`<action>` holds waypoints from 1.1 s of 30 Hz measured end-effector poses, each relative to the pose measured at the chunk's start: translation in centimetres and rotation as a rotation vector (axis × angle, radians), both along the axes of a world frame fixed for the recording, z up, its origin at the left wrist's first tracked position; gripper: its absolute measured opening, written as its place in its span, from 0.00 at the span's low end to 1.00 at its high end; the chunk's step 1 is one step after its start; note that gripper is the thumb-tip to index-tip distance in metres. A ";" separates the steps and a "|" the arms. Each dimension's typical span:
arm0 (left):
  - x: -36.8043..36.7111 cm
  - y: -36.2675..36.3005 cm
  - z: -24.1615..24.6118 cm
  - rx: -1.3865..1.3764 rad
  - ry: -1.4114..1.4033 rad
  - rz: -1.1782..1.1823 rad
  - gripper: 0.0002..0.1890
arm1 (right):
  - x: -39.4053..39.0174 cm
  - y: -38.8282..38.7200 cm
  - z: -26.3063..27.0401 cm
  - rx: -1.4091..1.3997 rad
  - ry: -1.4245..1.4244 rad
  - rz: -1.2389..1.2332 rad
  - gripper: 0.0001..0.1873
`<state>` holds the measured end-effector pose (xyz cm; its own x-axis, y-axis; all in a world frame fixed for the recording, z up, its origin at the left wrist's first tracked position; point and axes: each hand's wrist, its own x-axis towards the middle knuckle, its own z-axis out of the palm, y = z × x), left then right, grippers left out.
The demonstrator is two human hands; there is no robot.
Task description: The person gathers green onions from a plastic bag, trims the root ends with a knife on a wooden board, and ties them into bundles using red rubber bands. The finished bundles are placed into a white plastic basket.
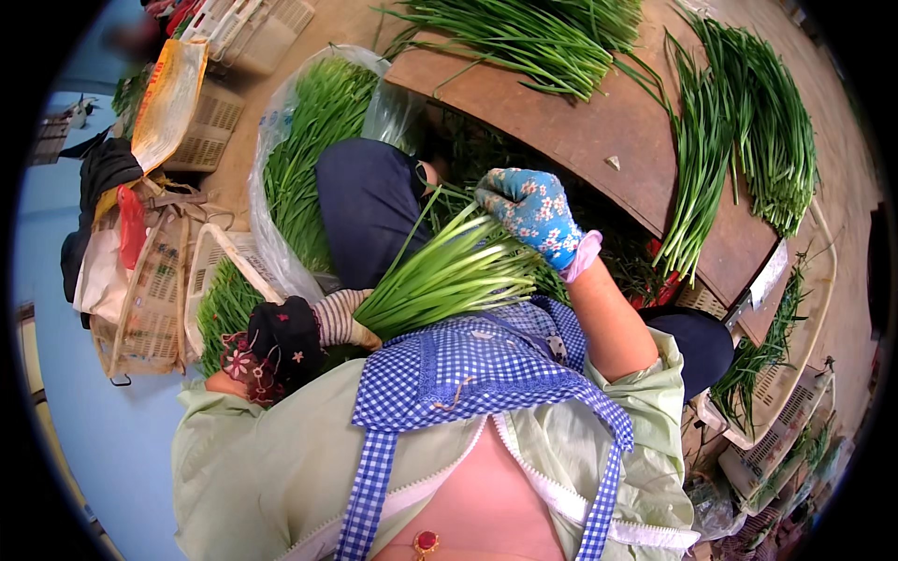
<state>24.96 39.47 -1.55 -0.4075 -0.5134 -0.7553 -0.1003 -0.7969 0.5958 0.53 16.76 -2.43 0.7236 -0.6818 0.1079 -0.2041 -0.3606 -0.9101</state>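
A bunch of garlic chives (449, 273) lies across my lap over a blue checked apron (421, 372), its pale cut ends towards the right. My left hand (347, 319), in a striped glove, grips the leafy side of this bunch. Just above the pale ends, my right hand (526, 207) is curled into a fist in a blue flowered glove. Its fingertips touch the upper stalks; whether they pinch any is hidden. Loose green blades (456, 203) hang between the bunch and the table.
A brown table (561, 140) ahead bears chive bunches (519, 49) and more chives (758, 126) at its right edge. Beside my left knee stands a plastic bag (263, 210) of chives. Plastic baskets (151, 301) lie at left, and a pale crate (786, 393) at right.
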 end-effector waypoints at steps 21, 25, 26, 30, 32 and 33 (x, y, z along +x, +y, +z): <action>2.9 0.9 -0.2 -0.217 0.028 -0.034 0.27 | -4.6 -0.2 -3.9 -0.108 0.243 -0.393 0.23; 3.3 0.4 0.8 -0.084 0.157 0.041 0.25 | -1.7 1.2 -4.0 0.646 -0.186 -0.052 0.16; 3.2 0.1 1.2 -0.038 0.165 0.055 0.25 | -1.7 1.1 -4.4 0.642 -0.160 -0.124 0.13; 3.7 1.1 -0.1 -0.068 0.132 0.037 0.25 | -2.5 0.3 -5.0 0.662 -0.342 -0.614 0.07; 3.5 1.1 -0.2 -0.212 -0.018 -0.066 0.25 | -4.1 -0.4 -5.4 0.663 -0.258 -0.650 0.09; 3.4 1.2 -0.1 -0.286 -0.124 -0.120 0.25 | -4.1 0.1 -4.3 0.581 -0.222 -0.551 0.10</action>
<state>28.36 40.69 -1.70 -0.3921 -0.6655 -0.6352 -0.2691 -0.5773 0.7709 -3.59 16.89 -6.75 0.2731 -0.9233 -0.2702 -0.0078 0.2787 -0.9603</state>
